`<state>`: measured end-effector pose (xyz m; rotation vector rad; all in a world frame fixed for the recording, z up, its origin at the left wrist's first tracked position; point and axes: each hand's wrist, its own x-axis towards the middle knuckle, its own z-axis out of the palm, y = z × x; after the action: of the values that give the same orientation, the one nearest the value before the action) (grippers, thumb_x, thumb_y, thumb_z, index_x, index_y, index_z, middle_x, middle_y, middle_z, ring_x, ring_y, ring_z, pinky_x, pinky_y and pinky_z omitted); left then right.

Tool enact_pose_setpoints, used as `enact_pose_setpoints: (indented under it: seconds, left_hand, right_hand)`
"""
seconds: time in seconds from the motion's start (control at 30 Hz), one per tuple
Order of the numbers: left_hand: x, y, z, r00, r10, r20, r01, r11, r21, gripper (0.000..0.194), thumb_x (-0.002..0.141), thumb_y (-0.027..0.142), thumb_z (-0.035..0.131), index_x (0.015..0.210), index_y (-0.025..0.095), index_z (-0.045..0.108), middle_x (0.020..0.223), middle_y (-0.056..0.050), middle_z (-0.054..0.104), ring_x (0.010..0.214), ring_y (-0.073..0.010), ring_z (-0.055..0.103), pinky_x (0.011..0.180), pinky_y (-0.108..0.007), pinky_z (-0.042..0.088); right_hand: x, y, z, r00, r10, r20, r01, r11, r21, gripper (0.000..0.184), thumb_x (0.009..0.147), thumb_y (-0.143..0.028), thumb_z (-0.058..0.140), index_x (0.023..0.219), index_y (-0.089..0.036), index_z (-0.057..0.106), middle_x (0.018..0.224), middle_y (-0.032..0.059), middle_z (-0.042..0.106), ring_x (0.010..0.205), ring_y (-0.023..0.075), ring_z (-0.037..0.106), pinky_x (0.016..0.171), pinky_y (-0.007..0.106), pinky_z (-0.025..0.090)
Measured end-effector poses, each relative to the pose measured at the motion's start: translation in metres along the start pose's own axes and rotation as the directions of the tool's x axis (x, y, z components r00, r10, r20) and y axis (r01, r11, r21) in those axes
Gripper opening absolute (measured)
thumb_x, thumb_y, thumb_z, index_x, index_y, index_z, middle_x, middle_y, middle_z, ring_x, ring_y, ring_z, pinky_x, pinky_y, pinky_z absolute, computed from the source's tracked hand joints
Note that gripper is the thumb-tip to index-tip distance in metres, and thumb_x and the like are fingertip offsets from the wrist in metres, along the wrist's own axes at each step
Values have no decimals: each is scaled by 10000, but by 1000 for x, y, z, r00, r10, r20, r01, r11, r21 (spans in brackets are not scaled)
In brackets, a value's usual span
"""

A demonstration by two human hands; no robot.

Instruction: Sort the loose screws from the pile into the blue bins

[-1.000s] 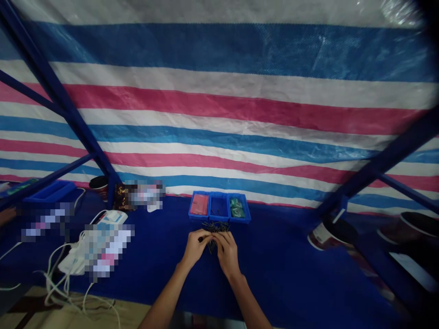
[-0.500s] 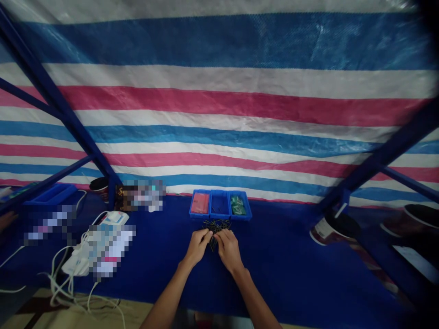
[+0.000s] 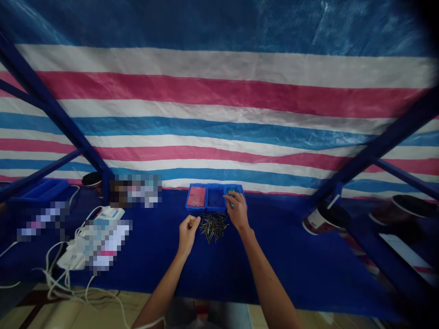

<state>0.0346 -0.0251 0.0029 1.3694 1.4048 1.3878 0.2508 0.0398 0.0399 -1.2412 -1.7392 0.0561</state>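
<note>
A heap of thin, dark metal pins (image 3: 213, 227) lies on the blue table, just in front of a row of three blue bins. To the left of the heap is my left hand (image 3: 188, 230), its fingers curled closed; what they hold, if anything, is too small to make out. My right hand (image 3: 237, 210) reaches over the right-hand bin (image 3: 244, 188), fingertips bent together, and partly covers the green items in it. Pink packets (image 3: 196, 196) fill the left bin. A few thin dark pieces lie in the middle bin (image 3: 216, 195).
On the left are a white power strip (image 3: 108, 213) and tangled white cables (image 3: 56, 283). A dark red tub (image 3: 325, 219) stands on the right, with another tub (image 3: 401, 210) beyond it. Blue frame bars slant down on both sides before a striped sheet (image 3: 219, 107).
My hands have parted from over the heap. The right moved up to the right-hand bin, the left drew aside to the left, and the pins show in full. The view shifted slightly.
</note>
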Motion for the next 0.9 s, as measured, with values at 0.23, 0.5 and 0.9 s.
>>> enact_pose_setpoints:
  seconds: [0.23,0.5,0.9]
  left_hand:
    - [0,-8,5,984,10,178,-18,999,45,568,844,499,640,541,195,268,556,62,236,535,-91,249,523,-233,235]
    - [0,-10,5,980,22,198,-40,995,90,580,859,539,606,545,195,260,557,62,232,539,-90,243,526,-235,227]
    - [-6,8,6,964,46,263,-78,991,109,376,945,453,518,720,155,556,563,65,327,536,-93,297,540,-214,241]
  right_hand:
    - [-89,2,-21,969,230,86,-235,970,59,247,976,-281,495,1014,-206,727,930,70,616,780,188,617,705,310,503]
    - [-96,11,-12,932,287,220,-276,958,-78,246,977,-318,496,991,-253,733,958,50,636,828,210,650,661,308,474]
    - [-83,-31,-5,940,197,279,-246,957,153,176,998,-207,431,954,-213,601,911,31,585,804,166,592,738,265,442]
